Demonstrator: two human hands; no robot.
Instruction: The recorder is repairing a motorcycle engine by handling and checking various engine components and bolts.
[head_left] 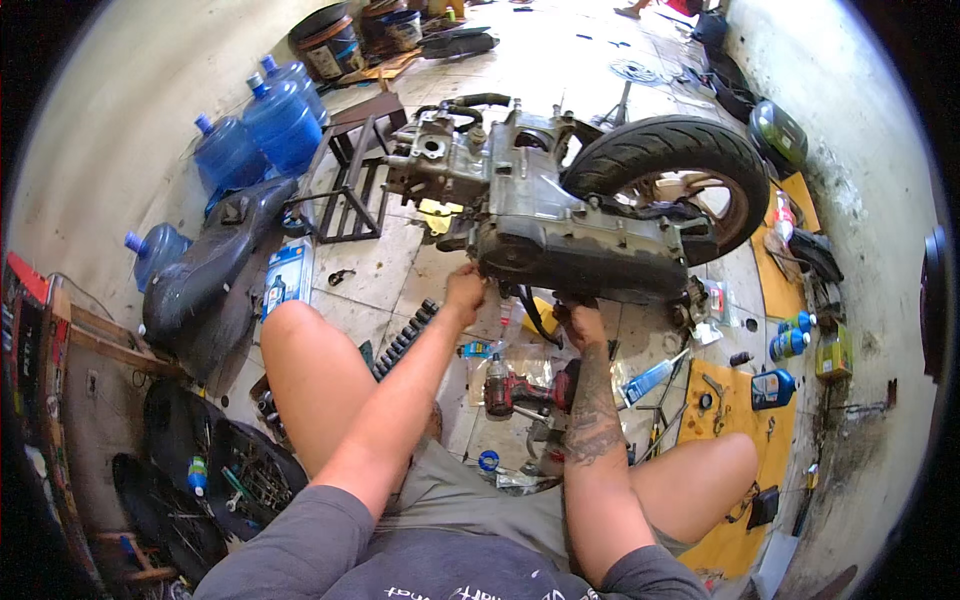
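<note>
A scooter engine [530, 180], with a long dark casing [570, 252] and a rear wheel [672, 180] attached, stands in front of me. My left hand [466, 293] reaches the casing's lower left edge, its fingers pinched together; what they hold is too small to make out. Farther right, my right hand [582, 322] is curled below the casing, its fingertips partly hidden in dark shadow. Between the hands hangs a black hose [537, 312]. Below them, a red and black cordless drill [524, 388] lies on the floor.
A socket rail [405, 340] lies beside my left knee. To the right are a blue tube [650, 380], a cardboard sheet [700, 440] with small parts, and bottles [772, 389]. A scooter seat [220, 260], metal frame [350, 180] and blue water jugs [280, 120] stand left.
</note>
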